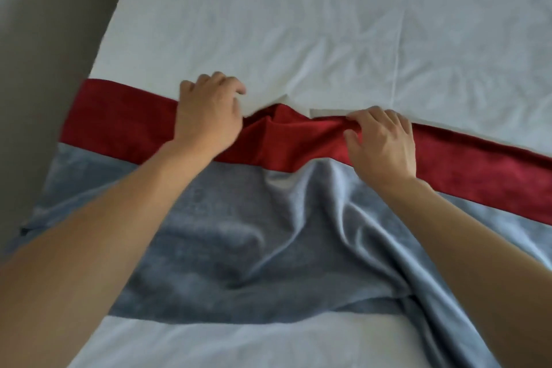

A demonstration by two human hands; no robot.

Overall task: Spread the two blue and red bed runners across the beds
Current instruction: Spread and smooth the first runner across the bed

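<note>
One bed runner lies across the white bed point(328, 24). It has a red band point(119, 122) along its far edge and a wide blue-grey band point(209, 248) nearer me. My left hand point(209, 113) is curled over the red band's far edge left of centre and grips it. Right of centre, my right hand point(385, 143) pinches a fold of the same red edge. Between the two hands the red cloth is bunched up, and a bit of white lining shows there. Creases run down through the blue-grey band below my right hand. No second runner is in view.
The white sheet stretches away beyond the runner and shows again at the near edge point(239, 343). A grey-brown floor or wall point(44, 39) borders the bed's left side, and the runner's left end hangs over that edge.
</note>
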